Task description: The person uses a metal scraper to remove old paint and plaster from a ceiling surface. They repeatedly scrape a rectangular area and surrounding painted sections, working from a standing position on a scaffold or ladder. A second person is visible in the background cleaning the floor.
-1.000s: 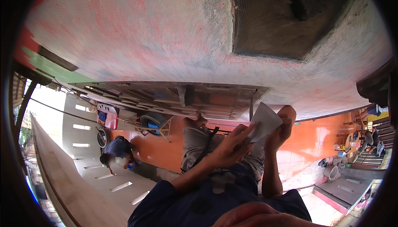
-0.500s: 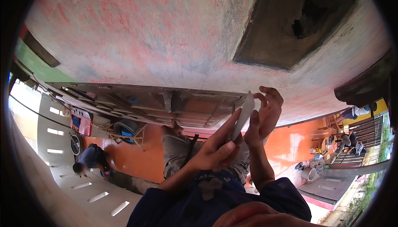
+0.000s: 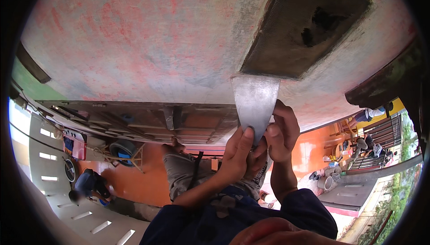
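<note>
Holding 1 scraper [image 3: 256,104], blue item [image 3: 124,156] in tub [image 3: 118,146]

The scraper blade [image 3: 256,101] is smooth metal, the wall [image 3: 152,43] matt.

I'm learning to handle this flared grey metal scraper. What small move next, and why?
Perhaps ease the right hand away from the flared grey metal scraper: its fingers sit close along the right edge, while the left hand holds the narrow end.

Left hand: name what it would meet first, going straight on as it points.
Scraper first, the left hand would likely meet the streaked wall by the dark panel; depth is unclear.
</note>
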Available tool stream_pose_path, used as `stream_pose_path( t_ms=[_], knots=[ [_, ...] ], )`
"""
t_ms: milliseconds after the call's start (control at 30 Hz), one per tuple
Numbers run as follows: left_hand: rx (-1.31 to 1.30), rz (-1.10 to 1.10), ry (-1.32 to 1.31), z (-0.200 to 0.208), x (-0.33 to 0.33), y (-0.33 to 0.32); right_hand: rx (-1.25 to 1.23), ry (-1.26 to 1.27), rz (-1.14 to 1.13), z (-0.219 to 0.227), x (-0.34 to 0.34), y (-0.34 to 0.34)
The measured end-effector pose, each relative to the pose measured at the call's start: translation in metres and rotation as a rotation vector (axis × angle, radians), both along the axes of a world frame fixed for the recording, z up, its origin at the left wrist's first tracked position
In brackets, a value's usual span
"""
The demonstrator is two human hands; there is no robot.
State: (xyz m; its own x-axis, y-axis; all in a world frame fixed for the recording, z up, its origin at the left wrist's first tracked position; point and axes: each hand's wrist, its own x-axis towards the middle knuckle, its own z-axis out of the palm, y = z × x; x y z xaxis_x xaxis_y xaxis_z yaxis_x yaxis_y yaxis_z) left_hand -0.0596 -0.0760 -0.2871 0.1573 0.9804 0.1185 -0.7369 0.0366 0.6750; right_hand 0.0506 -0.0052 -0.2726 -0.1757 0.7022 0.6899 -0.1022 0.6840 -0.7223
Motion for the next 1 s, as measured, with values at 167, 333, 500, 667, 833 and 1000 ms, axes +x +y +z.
stream_pose_path(
  t_ms=[167, 333, 500, 667, 833, 1000],
  knots=[
    [0.175, 0.205, 0.308, 0.014, 0.004, -0.003, -0.341, -0.051, 0.345, 0.033, -0.009, 0.012],
    [0.342, 0.342, 0.567, 0.029, -0.003, 0.000, -0.576, 0.253, 0.718, 0.040, -0.034, 0.028],
    [0.194, 0.535, 0.552, 0.024, 0.014, 0.016, -0.742, 0.253, 0.841, 0.028, -0.038, 0.049],
    [0.135, 0.660, 0.476, 0.005, 0.039, 0.039, -0.780, 0.144, 0.808, 0.017, -0.032, 0.071],
    [0.024, 0.729, 0.405, 0.001, 0.051, 0.046, -0.788, 0.129, 0.813, 0.016, -0.026, 0.078],
    [0.074, 0.728, 0.434, 0.004, 0.060, 0.052, -0.809, 0.138, 0.864, 0.021, -0.025, 0.084]
  ],
)
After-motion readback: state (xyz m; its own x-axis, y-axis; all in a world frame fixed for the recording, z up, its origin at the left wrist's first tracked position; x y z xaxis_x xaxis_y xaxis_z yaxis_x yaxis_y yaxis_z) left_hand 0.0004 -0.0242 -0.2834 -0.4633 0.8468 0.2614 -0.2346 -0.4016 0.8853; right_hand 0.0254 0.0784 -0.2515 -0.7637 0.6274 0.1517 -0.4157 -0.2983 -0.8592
